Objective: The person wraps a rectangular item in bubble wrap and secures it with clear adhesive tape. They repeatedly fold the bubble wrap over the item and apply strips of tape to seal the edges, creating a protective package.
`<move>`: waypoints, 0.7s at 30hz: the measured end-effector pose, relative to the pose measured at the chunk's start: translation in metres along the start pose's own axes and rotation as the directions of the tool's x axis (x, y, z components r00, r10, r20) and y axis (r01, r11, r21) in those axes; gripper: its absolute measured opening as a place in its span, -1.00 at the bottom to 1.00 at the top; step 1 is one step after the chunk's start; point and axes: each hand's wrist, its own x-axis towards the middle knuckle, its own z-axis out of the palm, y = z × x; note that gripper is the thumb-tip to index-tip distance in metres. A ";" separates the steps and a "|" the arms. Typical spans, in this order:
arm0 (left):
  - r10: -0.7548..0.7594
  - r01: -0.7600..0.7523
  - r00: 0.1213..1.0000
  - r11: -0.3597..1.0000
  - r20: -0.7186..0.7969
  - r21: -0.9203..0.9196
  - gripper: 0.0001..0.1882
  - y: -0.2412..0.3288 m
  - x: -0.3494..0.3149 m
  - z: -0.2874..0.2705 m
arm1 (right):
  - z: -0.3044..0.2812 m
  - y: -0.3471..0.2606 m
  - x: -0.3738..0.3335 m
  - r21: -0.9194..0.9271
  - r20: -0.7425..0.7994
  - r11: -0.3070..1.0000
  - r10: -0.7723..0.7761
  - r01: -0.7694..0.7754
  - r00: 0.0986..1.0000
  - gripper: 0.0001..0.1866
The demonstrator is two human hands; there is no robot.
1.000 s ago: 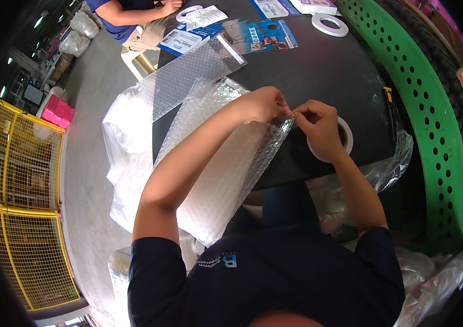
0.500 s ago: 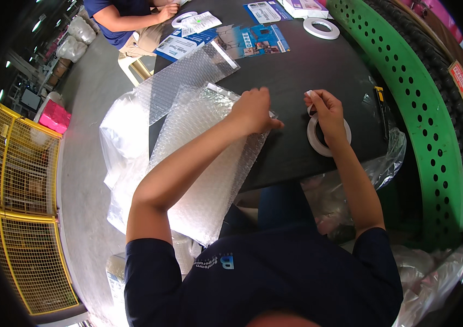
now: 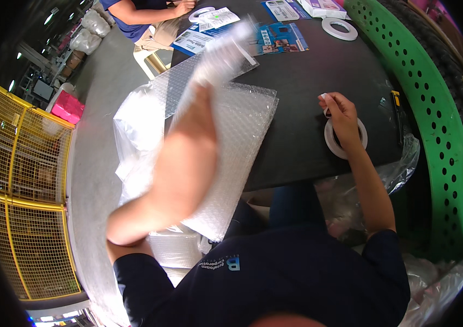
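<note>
Smeared by motion, my left hand [image 3: 205, 94] is over the far left of the table, its fingers hidden behind a blurred clear bubble-wrap pouch [image 3: 221, 57] that moves with it. Beneath that arm, more clear bubble-wrap pouches [image 3: 242, 136] lie slanting across the table's near left edge. Over on the right, my right hand [image 3: 343, 119] is closed, thumb and fingertips pinching the white end of a narrow tape. The roll of double-sided tape [image 3: 330, 144] it comes from lies under my right wrist.
A flat bubble-wrap pouch [image 3: 180, 76], printed cards [image 3: 286, 38] and another tape roll [image 3: 340, 29] lie farther back on the black table [image 3: 302, 76]. A yellow-black cutter [image 3: 397, 111] rests near the green perforated guard [image 3: 425, 92]. Another person's hand [image 3: 186, 6] is at the far left.
My left hand has swept left and away from the near pouch's edge, lifting a bubble-wrap pouch with it. The pouches beneath now lie uncovered. My right hand keeps its pinch on the tape.
</note>
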 end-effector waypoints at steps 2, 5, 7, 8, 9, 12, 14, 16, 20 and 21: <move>-0.188 0.175 0.964 0.981 -0.186 -0.087 -0.56 -0.032 0.027 -0.010 | -0.002 -0.003 0.000 -0.010 -0.013 1.000 0.006 -0.006 1.000 -0.73; -0.064 0.071 0.883 0.997 -0.465 -0.001 -0.64 -0.065 0.069 0.008 | 0.001 -0.005 -0.002 -0.013 -0.014 1.000 -0.012 0.012 1.000 -0.72; 0.015 0.005 0.917 0.999 -0.399 0.050 -0.63 -0.077 0.086 0.050 | 0.002 -0.005 -0.002 -0.049 0.015 0.998 -0.041 0.041 0.999 -0.71; 0.141 -0.076 0.888 0.984 -0.438 0.162 -0.61 -0.088 0.095 0.085 | 0.003 -0.005 -0.002 -0.070 0.029 0.997 -0.020 0.022 0.999 -0.71; 0.268 -0.152 0.846 0.949 -0.460 0.275 -0.59 -0.097 0.100 0.122 | 0.004 -0.006 -0.002 -0.092 0.041 0.996 0.001 0.002 0.999 -0.71; 0.045 -0.047 0.998 0.998 -0.049 -0.042 -0.61 -0.094 0.098 0.191 | 0.001 -0.001 -0.002 -0.148 0.061 0.989 -0.020 0.029 0.998 -0.70; -0.041 0.123 0.965 0.943 0.259 -0.309 -0.71 -0.091 0.095 0.207 | 0.004 0.001 -0.002 -0.188 0.055 0.977 -0.097 0.106 0.994 -0.72; 0.072 0.050 0.963 0.900 0.261 -0.433 -0.78 -0.097 0.089 0.212 | 0.004 0.002 -0.001 -0.242 0.080 0.961 -0.116 0.133 0.990 -0.75; -0.035 0.151 0.979 0.782 0.199 -0.604 -0.81 -0.070 0.107 0.186 | 0.007 0.000 -0.003 -0.187 0.122 0.973 -0.112 0.133 0.986 -0.78; -0.016 0.123 0.987 0.705 0.158 -0.699 -0.80 -0.054 0.111 0.180 | 0.007 0.000 -0.002 -0.163 0.129 0.976 -0.127 0.147 0.983 -0.78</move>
